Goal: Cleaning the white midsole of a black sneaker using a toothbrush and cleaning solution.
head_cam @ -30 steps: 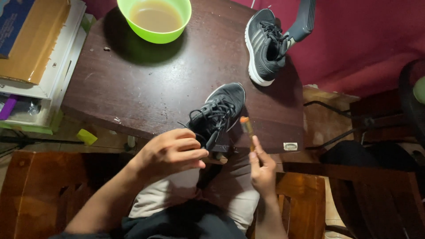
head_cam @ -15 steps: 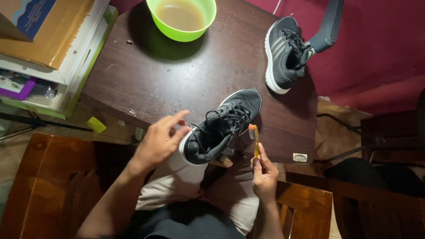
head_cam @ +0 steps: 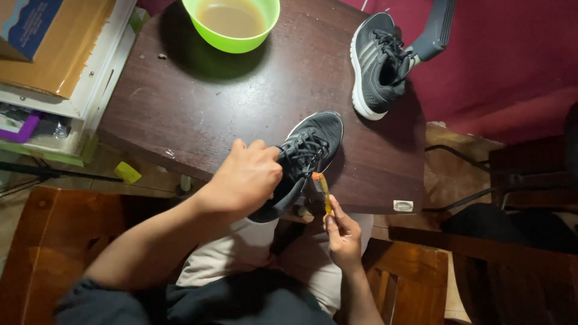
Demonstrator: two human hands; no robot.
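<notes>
A dark grey sneaker (head_cam: pixel 313 144) with black laces lies at the near edge of a dark wooden table (head_cam: pixel 241 102), its heel hanging over the edge. My left hand (head_cam: pixel 247 177) grips that shoe around its collar and heel. My right hand (head_cam: pixel 343 232) holds a small orange-yellow brush (head_cam: pixel 324 191) upright, its tip close to the shoe's side. A second matching sneaker (head_cam: pixel 376 63) with white stripes rests at the table's far right. A lime-green bowl (head_cam: pixel 232 27) of murky brownish water stands at the far edge.
A grey insole (head_cam: pixel 430 30) leans behind the far sneaker. Cardboard boxes (head_cam: pixel 42 42) and a white shelf sit to the left. Red fabric (head_cam: pixel 512 66) covers the right side. I sit on a wooden chair (head_cam: pixel 409 277); a small yellow block (head_cam: pixel 127 173) lies on the floor.
My left hand has closed over the near sneaker's heel, where before its fingers only touched the shoe. The brush in my right hand stays near the shoe's side.
</notes>
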